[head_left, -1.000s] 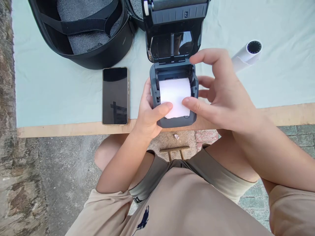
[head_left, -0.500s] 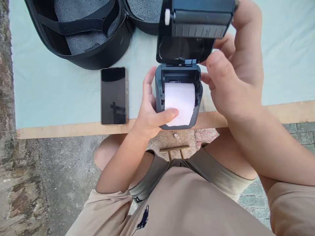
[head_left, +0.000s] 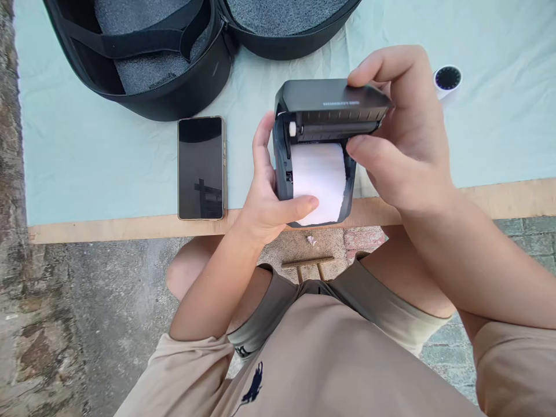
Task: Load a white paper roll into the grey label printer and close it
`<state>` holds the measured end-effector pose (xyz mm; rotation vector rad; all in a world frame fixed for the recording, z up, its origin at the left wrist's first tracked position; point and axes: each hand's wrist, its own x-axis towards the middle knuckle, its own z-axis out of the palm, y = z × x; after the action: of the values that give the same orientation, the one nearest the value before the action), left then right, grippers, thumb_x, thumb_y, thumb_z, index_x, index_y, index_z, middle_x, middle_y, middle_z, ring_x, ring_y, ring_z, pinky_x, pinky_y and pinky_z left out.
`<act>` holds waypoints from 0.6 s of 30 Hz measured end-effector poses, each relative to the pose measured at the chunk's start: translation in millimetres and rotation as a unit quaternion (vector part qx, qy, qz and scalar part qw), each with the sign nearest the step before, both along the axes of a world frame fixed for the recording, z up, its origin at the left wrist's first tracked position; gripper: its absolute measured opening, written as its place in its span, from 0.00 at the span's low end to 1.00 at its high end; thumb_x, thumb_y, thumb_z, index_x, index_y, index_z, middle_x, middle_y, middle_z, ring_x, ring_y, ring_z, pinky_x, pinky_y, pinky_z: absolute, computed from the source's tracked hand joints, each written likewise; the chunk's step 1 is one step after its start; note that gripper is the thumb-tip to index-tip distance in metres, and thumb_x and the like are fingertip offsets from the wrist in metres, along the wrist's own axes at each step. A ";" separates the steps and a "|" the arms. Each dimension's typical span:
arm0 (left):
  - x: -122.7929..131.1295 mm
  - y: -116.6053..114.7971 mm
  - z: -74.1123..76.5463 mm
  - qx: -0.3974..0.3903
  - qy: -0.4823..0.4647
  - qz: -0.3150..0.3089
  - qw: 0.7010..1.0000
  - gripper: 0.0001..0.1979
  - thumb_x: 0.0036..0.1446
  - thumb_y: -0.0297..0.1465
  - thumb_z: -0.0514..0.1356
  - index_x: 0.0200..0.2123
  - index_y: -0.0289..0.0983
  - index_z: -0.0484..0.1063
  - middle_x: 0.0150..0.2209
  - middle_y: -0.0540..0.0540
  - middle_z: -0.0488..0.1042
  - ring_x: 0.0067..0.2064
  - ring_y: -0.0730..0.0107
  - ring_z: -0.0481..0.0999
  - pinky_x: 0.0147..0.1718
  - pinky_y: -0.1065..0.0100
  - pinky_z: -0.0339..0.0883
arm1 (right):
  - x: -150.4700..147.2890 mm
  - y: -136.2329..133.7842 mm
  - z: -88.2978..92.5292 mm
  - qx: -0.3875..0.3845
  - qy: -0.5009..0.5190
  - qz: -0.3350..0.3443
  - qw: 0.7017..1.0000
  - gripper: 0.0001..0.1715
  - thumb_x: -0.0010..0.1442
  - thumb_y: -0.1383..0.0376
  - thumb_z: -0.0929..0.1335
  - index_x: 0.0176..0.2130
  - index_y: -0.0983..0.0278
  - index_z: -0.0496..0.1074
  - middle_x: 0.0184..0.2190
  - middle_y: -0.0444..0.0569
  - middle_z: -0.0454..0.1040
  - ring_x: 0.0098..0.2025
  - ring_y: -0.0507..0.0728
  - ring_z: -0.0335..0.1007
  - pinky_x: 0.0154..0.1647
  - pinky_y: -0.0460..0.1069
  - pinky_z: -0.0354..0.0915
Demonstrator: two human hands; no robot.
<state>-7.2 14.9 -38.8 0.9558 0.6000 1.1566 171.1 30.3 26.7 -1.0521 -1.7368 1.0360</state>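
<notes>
Printer (head_left: 281, 179) sits in the middle of the frame, at the near edge of the table (head_left: 108, 230), its front overhanging the wooden rim a little. I see its lid (head_left: 321, 95) tilted low over the body but not closed; a gap shows at the front. White paper (head_left: 319, 174) fills the open bay, and its loose end lies over the front lip.

Left hand (head_left: 263, 202): clamped on the printer. Fingers wrap the left wall and the thumb (head_left: 299, 205) lies across the front edge, pressing on the paper's lower left corner.

Right hand (head_left: 412, 150): gripping the lid from the right. Fingers (head_left: 382, 63) curl over the lid's top right corner, close together; the thumb presses at the printer's right side just under the lid.

Phone (head_left: 201, 168): face up with a dark screen, lying left of the printer, apart from the left hand, lower end near the table rim.

Case (head_left: 174, 95): black, unzipped, grey foam inside, across the upper left and top centre of the frame.

Second roll (head_left: 447, 77): upper right, on the pale cloth (head_left: 87, 156), just beyond the right hand; only its round end shows.

Lower frame: beige shorts (head_left: 330, 359) and bare knees, with paved ground beneath the table.
</notes>
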 end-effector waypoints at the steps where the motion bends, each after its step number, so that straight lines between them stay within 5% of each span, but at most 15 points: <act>1: 0.7 2.4 -6.1 0.001 0.003 -0.001 1.000 0.69 0.28 0.42 0.77 0.68 0.52 0.35 0.63 0.39 0.66 0.70 0.38 0.60 0.60 0.47 0.68 | -0.3 0.2 0.6 0.006 0.014 0.006 1.000 0.18 0.58 0.61 0.67 0.48 0.55 0.62 0.50 0.44 0.65 0.49 0.55 0.67 0.46 0.50 0.72; 4: 1.6 5.6 -15.7 0.021 0.002 -0.007 1.000 0.69 0.30 0.42 0.76 0.68 0.55 0.33 0.64 0.41 0.65 0.68 0.39 0.63 0.58 0.46 0.69 | -0.1 -0.3 2.0 0.004 0.005 0.021 1.000 0.20 0.52 0.67 0.68 0.45 0.55 0.62 0.50 0.44 0.66 0.47 0.56 0.68 0.39 0.50 0.70; 9: 0.4 0.7 -8.6 0.010 -0.018 -0.010 1.000 0.68 0.33 0.38 0.76 0.68 0.59 0.32 0.62 0.44 0.66 0.65 0.44 0.68 0.55 0.50 0.72 | 0.9 -2.7 3.6 -0.028 -0.023 0.053 0.998 0.27 0.46 0.72 0.66 0.46 0.53 0.63 0.54 0.46 0.65 0.57 0.61 0.63 0.38 0.52 0.70; 13: -1.0 -2.4 -4.1 -0.010 -0.032 -0.019 0.999 0.67 0.36 0.36 0.75 0.68 0.59 0.30 0.63 0.44 0.65 0.64 0.47 0.70 0.58 0.49 0.70 | -0.8 -3.5 4.0 -0.038 -0.014 0.066 0.997 0.21 0.54 0.66 0.66 0.49 0.53 0.64 0.56 0.47 0.64 0.62 0.60 0.59 0.44 0.52 0.72; 18: -4.1 -4.4 0.4 0.000 -0.036 -0.023 0.999 0.65 0.37 0.35 0.75 0.68 0.58 0.34 0.64 0.45 0.66 0.66 0.46 0.69 0.60 0.49 0.69 | -3.4 -1.7 0.3 -0.130 0.045 0.071 0.988 0.33 0.61 0.59 0.70 0.60 0.59 0.55 0.58 0.49 0.62 0.47 0.52 0.69 0.41 0.47 0.73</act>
<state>-11.3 10.5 -38.4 0.9186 0.5178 1.1456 167.7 28.7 27.1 -1.0334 -1.6536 1.4094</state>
